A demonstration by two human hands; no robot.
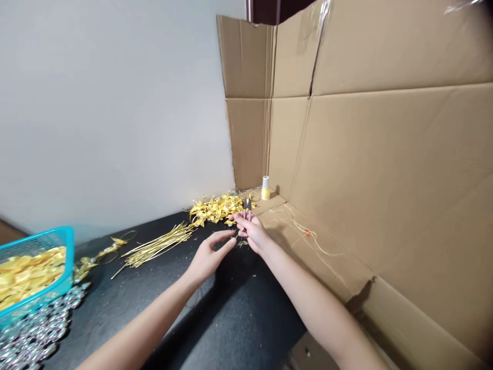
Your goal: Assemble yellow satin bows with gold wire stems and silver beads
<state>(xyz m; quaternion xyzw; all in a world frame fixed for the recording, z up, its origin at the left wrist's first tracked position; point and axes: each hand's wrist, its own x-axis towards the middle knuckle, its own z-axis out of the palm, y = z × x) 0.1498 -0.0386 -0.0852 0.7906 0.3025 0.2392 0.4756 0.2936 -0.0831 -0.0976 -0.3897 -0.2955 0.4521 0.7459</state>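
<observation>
My right hand [251, 231] is closed around a small pair of pink-handled snips [247, 206], whose tips point up and away from me. My left hand [211, 253] reaches toward it with fingers stretched out and slightly apart, holding nothing I can see. Both hands hover over the black tabletop [231, 318]. Just beyond them lies a heap of folded gold ribbon pieces [215, 208]. A bundle of thin gold stems [157, 245] lies to the left of my left hand.
A turquoise basket [54, 241] of gold ribbon pieces sits at the left edge, with silver foil pieces [34, 334] in front of it. Cardboard sheets [385, 169] wall off the right and back. A small yellow thread spool [265, 188] stands in the corner. Loose yellow thread [311, 239] lies on the cardboard flap.
</observation>
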